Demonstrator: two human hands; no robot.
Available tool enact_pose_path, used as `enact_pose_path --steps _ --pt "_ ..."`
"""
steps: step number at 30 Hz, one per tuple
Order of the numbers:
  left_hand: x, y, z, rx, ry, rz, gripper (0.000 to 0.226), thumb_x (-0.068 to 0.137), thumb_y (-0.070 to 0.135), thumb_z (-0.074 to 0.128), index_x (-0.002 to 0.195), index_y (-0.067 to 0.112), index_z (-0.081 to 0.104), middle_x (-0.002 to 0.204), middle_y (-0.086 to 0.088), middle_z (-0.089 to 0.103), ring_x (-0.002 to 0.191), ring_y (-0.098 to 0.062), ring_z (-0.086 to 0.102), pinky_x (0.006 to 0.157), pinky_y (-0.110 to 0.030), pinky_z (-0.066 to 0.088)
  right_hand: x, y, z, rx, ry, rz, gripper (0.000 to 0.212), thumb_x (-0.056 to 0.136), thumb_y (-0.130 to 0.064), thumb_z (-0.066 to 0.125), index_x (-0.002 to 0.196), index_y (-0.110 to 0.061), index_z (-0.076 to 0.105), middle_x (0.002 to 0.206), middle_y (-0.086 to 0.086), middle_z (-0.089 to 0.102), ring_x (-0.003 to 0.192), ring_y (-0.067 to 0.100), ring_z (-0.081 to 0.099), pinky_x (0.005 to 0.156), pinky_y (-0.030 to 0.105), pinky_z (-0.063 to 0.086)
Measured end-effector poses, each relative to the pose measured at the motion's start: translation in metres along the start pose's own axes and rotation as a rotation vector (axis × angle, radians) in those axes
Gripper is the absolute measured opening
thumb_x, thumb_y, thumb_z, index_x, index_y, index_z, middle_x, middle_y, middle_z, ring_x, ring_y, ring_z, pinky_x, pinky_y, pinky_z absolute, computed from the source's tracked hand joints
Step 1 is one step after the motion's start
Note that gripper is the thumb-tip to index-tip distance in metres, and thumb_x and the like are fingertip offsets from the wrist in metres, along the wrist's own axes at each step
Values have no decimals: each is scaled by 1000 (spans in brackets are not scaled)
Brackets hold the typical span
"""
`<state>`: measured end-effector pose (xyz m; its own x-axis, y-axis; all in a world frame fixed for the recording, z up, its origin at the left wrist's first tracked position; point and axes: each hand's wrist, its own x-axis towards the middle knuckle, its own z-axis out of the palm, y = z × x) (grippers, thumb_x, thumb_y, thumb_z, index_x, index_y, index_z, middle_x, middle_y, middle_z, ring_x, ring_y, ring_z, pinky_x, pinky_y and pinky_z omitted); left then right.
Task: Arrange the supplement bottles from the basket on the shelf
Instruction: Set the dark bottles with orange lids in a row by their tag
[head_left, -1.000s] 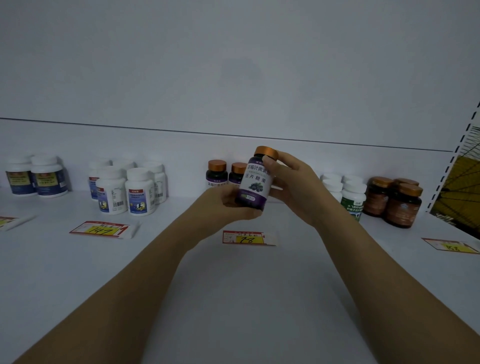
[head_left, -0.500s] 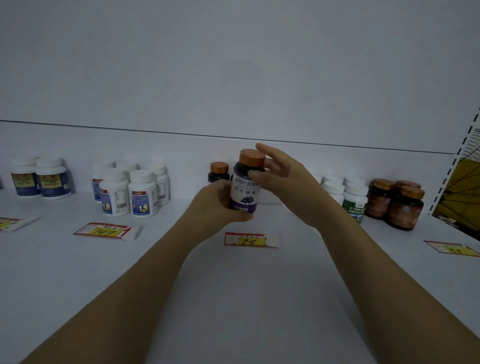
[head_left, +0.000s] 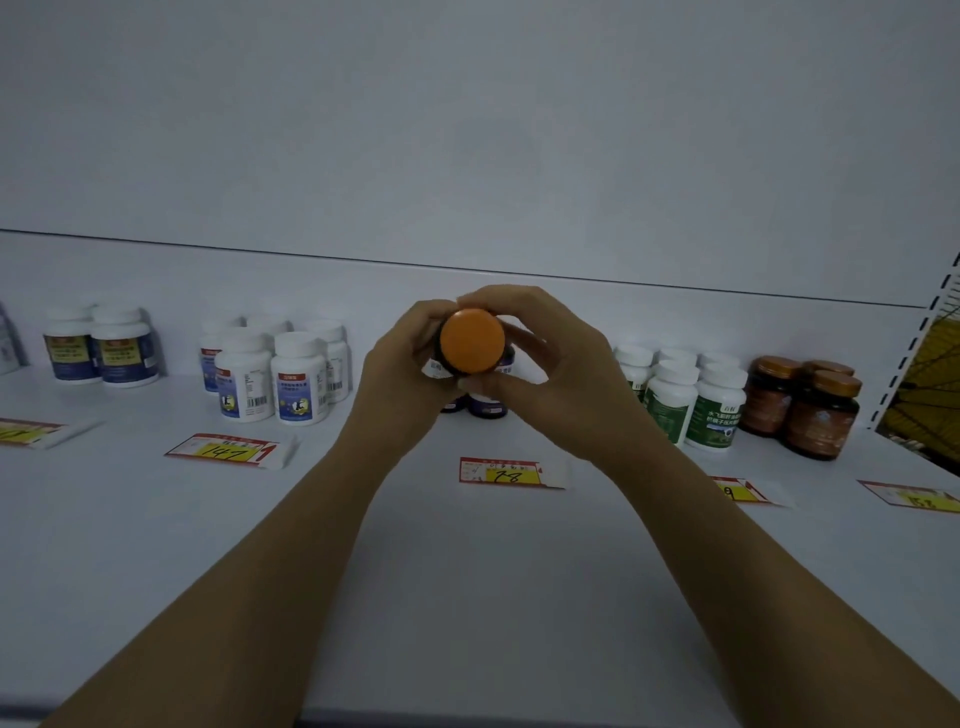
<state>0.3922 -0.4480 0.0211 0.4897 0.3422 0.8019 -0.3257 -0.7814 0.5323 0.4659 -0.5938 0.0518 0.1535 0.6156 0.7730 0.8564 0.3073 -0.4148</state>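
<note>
Left hand (head_left: 402, 384) and right hand (head_left: 558, 374) both wrap their fingers (head_left: 498, 306) shut around one bottle (head_left: 471, 349), tipped cap-first toward the camera, above the shelf (head_left: 467, 571) and before two like bottles. It looks light, rigid, smooth-walled; gripping its body is safer than its cap. No basket shows.

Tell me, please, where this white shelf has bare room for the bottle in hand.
Bare room lies on the white shelf in front of the price tags, between the forearms. The back row is crowded: white bottles, green-labelled bottles, brown jars.
</note>
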Motion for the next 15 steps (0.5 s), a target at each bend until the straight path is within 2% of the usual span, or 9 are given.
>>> enact_pose_path --steps 2,4,6,9,12,15 --pt "0 7 -1 -132 -111 -127 58 67 6 81 118 8 55 112 1 64 102 -8 62 86 -16 50 2 -1 -6 87 49 77 54 79 -18 73 129 -16 52 127 -2 58 119 10 54 101 31 48" --pt "-1 17 1 -222 -247 -270 61 67 4 80 122 11 55 112 3 66 101 -6 64 83 -17 53 5 -1 -13 146 94 155 52 83 -10 70 131 -15 50 127 -3 58 118 9 55 97 23 49" --pt "-2 21 4 -268 -332 -365 57 67 9 80 118 19 57 108 6 69 96 -6 67 81 -19 54 7 1 -18 168 122 244 46 87 -12 65 131 -15 51 122 -6 60 114 7 57 90 18 50" --pt "-2 26 4 -310 -394 -474 47 66 24 80 109 27 60 103 6 72 93 -9 68 80 -22 53 9 10 -21 295 187 472 42 90 -22 62 131 -15 53 116 -1 65 107 13 63 88 28 55" --pt "-1 30 6 -419 -464 -614 49 63 42 69 105 18 62 96 -5 74 88 -17 71 84 -28 54 11 17 -26 507 222 753 42 90 -32 60 125 -8 57 111 10 67 94 21 69 75 31 60" --pt "-2 33 7 -506 -511 -764 45 65 50 62 92 15 64 83 -14 74 73 -22 72 69 -26 58 4 23 -22 575 157 1001 39 89 -38 61 107 -4 63 100 17 68 85 26 69 66 29 60"
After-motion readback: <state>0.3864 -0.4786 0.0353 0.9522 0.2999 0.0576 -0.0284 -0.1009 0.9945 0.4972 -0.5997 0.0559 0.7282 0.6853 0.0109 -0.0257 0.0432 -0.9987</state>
